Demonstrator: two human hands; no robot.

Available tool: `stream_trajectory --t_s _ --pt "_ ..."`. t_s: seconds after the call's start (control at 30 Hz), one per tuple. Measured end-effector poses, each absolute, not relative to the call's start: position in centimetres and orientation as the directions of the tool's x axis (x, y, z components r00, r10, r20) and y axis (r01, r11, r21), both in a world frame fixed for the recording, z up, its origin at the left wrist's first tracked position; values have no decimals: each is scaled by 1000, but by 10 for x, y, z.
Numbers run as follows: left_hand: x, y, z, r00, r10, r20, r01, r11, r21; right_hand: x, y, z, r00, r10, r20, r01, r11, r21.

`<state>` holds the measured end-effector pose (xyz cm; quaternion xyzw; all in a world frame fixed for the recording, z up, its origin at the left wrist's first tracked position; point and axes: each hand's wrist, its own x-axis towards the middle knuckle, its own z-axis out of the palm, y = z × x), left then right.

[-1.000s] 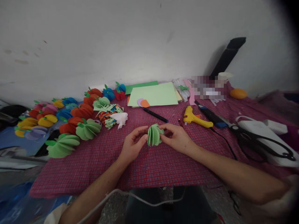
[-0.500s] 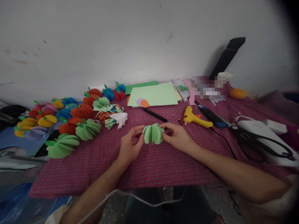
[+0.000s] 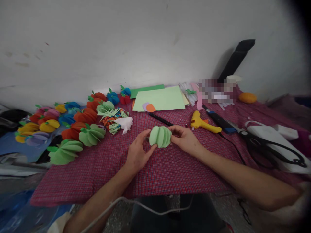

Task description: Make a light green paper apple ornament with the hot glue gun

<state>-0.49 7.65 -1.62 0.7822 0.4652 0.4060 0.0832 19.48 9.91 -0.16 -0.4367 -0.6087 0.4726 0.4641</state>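
A light green paper pumpkin [image 3: 160, 136] with fanned folds is held between both hands above the checked cloth [image 3: 165, 174]. My left hand [image 3: 139, 150] grips its left side, the thumb at the lower edge. On the right side, the fingers and thumb of my right hand [image 3: 183, 139] pinch the folds. Just behind the pumpkin lies a black pen [image 3: 160, 119]. To the right rests a yellow glue gun [image 3: 204, 123].
Finished paper pumpkins [image 3: 85, 116] in several colours stand at the left, beside paper scraps [image 3: 113, 119]. Green sheets [image 3: 160, 98] lie at the back. Black-handled scissors [image 3: 267, 145], a blue-black tool [image 3: 221, 119] and a white box [image 3: 286, 132] are at the right.
The green pumpkin has been turned between my hands, so its folds face another way. My left hand has shifted slightly right, its thumb now lower on the paper.
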Motion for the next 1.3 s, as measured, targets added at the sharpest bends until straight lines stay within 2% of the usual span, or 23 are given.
stream_trajectory --t_s 0.17,0.27,0.43,0.73,1.13,1.3 --pt "-4 76 -15 304 702 644 701 -622 348 194 99 -2 -190 974 125 84 143 -986" --pt "-4 76 -15 330 682 653 710 -635 304 195 99 -2 -190 973 132 86 151 -985" --pt "-4 75 -15 305 718 626 721 -603 341 195 99 -3 -191 970 153 105 175 -979" --pt "-5 76 -13 376 695 613 690 -652 316 196 100 -7 -191 968 164 160 196 -968" --pt "-2 74 -5 357 712 604 508 -691 514 196 98 -4 -197 965 172 164 206 -965" --pt "-2 72 -3 343 695 632 513 -702 494 196 97 -3 -193 962 191 181 226 -957"
